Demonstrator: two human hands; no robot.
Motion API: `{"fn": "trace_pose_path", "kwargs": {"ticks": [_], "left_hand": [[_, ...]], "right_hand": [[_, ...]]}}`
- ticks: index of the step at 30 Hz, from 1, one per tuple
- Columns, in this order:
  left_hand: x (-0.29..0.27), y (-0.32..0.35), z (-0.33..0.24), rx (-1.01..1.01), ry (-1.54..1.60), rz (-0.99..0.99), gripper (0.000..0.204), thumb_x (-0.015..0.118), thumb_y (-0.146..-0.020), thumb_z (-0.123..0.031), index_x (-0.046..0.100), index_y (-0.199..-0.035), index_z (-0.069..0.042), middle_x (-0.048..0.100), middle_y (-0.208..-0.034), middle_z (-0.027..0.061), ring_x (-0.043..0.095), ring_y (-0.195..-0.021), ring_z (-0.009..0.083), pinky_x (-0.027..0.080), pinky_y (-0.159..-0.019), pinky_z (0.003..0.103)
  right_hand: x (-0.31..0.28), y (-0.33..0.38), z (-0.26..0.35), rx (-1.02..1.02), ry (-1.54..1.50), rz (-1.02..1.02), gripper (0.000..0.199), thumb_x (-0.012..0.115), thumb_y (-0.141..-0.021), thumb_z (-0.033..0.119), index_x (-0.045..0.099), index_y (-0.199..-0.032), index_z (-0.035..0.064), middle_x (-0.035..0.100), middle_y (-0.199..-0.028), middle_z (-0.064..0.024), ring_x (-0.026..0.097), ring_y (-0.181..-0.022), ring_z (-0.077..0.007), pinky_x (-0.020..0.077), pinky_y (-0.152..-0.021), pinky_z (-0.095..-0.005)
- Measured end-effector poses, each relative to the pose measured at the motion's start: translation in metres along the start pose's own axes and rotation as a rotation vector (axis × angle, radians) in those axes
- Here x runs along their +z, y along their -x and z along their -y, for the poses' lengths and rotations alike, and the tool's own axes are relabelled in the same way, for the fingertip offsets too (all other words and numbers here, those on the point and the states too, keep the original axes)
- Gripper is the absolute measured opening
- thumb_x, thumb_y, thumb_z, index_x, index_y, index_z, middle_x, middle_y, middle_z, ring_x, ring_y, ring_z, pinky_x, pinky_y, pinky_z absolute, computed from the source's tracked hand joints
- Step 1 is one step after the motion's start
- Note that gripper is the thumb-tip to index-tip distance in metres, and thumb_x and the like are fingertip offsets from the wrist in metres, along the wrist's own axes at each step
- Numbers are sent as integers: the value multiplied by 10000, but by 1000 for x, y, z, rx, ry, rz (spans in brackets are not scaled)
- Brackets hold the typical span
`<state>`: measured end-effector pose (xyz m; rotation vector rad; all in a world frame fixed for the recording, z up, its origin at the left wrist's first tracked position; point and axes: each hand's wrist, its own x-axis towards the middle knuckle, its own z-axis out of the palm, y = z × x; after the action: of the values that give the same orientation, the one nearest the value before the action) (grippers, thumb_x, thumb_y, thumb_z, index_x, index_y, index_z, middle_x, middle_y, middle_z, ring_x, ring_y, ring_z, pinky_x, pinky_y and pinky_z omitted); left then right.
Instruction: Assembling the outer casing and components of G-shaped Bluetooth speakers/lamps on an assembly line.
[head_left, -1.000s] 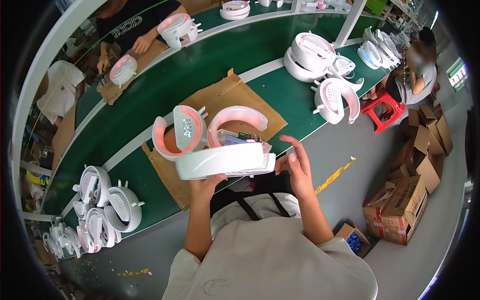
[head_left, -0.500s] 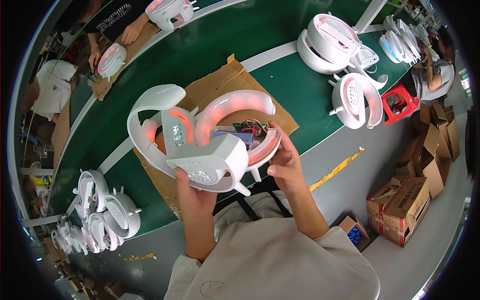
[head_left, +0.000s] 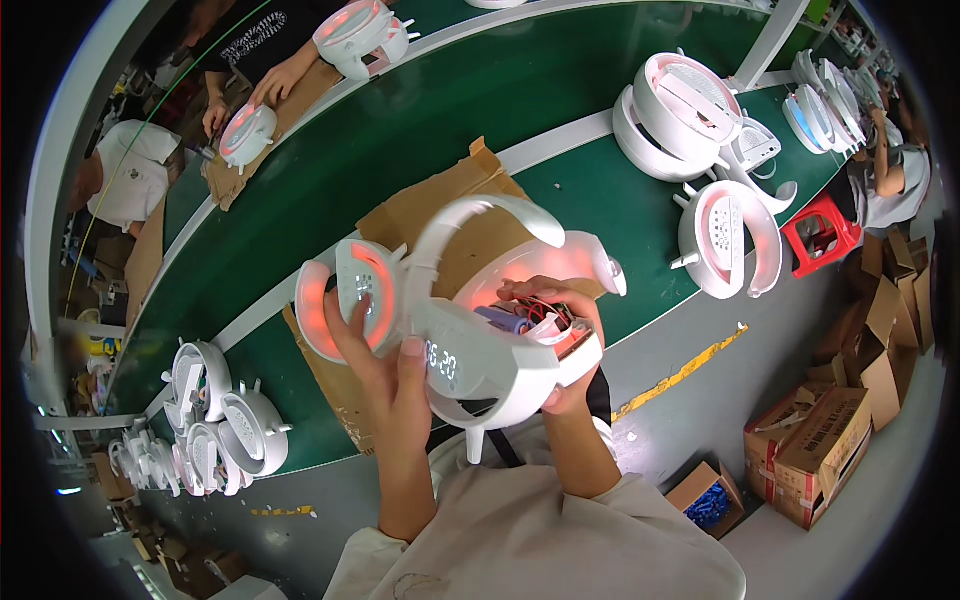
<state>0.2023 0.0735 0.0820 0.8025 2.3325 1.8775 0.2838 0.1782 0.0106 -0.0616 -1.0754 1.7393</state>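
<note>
Both hands clamp the white lamp unit [head_left: 470, 330]: left hand [head_left: 385, 365] grasps its display end, right hand [head_left: 560, 345] cups the open wiring side, long axis running between them.

**Cream top, sleeves pushed up, bare hands**

The wearer's got on a pale cream long-sleeve top, plain and soft-looking, kind of sweatshirt material. Both sleeves are bunched up around the elbows, so the forearms are bare coming up from the bottom edge. There's a faint grubby smudge on the fabric near the left sleeve. No gloves, rings or watch that I can see on the left hand [head_left: 385, 370] or right hand [head_left: 560, 345]. Fingernails look short and unpainted.
</note>
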Motion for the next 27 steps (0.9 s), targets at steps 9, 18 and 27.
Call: {"fn": "trace_pose_path", "kwargs": {"ticks": [9,18,27], "left_hand": [[2,-4,4,465,76,600,695,692,-753,-259,418,-1315,45,383,-1352,260,410,-1234,388,339,-997,469],[-7,-16,-13,249,363,504,948,809,-622,-332,361,-1355,69,426,-1330,223,461,-1203,310,392,-959,383],[24,-46,-73,305,407,-81,928,545,-806,-630,278,-1360,64,458,-1257,296,550,-1090,374,475,-907,460]], "right_hand": [[-9,-9,19,392,-186,-232,987,771,-602,602,370,-1243,-33,538,-1162,-227,567,-1076,-291,491,-884,-383],[-14,-10,15,372,-396,-112,827,788,-516,273,443,-1233,46,558,-1053,-154,590,-973,-303,469,-877,-397],[-30,2,-2,445,-980,220,920,780,-602,473,364,-1339,111,541,-1188,-195,542,-1113,-354,463,-939,-523]]}}
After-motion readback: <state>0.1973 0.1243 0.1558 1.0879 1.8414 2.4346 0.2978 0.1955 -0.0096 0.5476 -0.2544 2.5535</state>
